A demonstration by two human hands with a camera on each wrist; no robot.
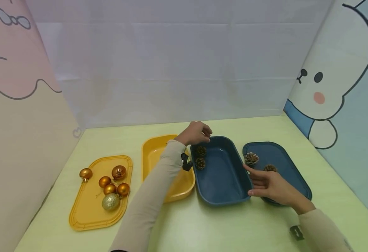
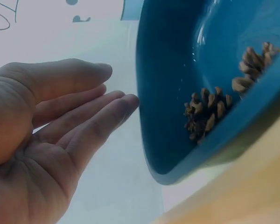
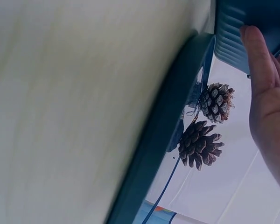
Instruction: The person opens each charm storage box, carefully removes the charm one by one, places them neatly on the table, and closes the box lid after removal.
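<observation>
A deep blue bin (image 1: 220, 178) stands in the middle, with two pine cones (image 1: 200, 163) along its left wall. My left hand (image 1: 194, 133) is at the bin's far left corner, palm hollow and holding nothing. In the left wrist view its fingertips (image 2: 130, 101) reach right to the bin's rim. At the bin's near right side, my right hand (image 1: 273, 186) has its fingers extended against the outer wall. The right wrist view shows one digit (image 3: 257, 46) lying along that ribbed wall.
To the right, a flat blue tray (image 1: 292, 176) bears pine cones (image 1: 251, 158). Left of the blue bin sits a yellow bin (image 1: 150, 154), partly hidden by my left arm. A yellow tray (image 1: 87, 213) at the left holds several shiny ball ornaments (image 1: 109, 189). Walls enclose the table's back and sides.
</observation>
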